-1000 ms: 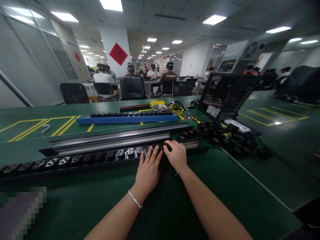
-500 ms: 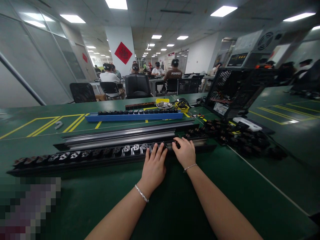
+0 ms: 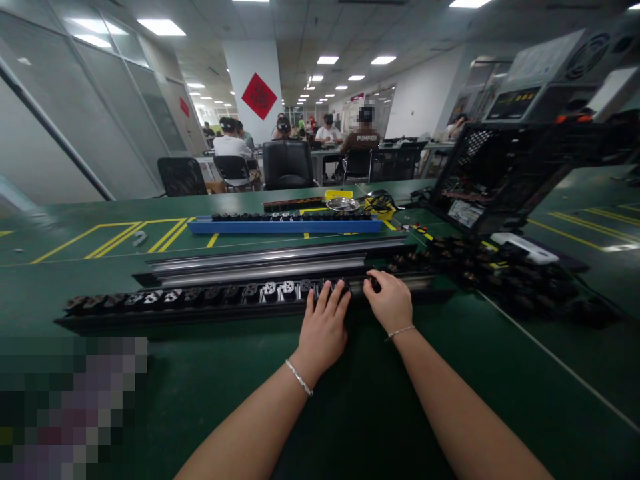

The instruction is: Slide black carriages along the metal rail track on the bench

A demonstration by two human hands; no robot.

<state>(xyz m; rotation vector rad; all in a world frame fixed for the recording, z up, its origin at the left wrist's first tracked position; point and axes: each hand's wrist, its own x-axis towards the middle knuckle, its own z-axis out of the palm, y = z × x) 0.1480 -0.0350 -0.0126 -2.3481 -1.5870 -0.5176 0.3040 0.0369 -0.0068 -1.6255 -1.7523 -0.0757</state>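
Observation:
A long black rail (image 3: 185, 321) lies crosswise in front of me, with a row of black socket-like blocks (image 3: 231, 293) seated along it. Some of the blocks show shiny metal parts on top. My left hand (image 3: 324, 327) rests on the right end of this row, its fingers stretched out and slightly apart. To its right, my right hand (image 3: 390, 303) is closed over the rail, with thumb and forefinger pinching a small black block (image 3: 374, 285). That block is mostly covered by the fingers. A small gap separates the two hands.
Two silver-lined black rails (image 3: 270, 256) lie just beyond. Farther back is a blue rail (image 3: 285, 227) carrying blocks, near a metal dish (image 3: 342, 205). A pile of loose black blocks (image 3: 500, 273) lies right, by an open computer case (image 3: 500, 173). Several people sit at distant tables.
The whole view has shifted, so everything sits farther right and mostly slightly higher. Both hands keep nearly the same pose over the rail.

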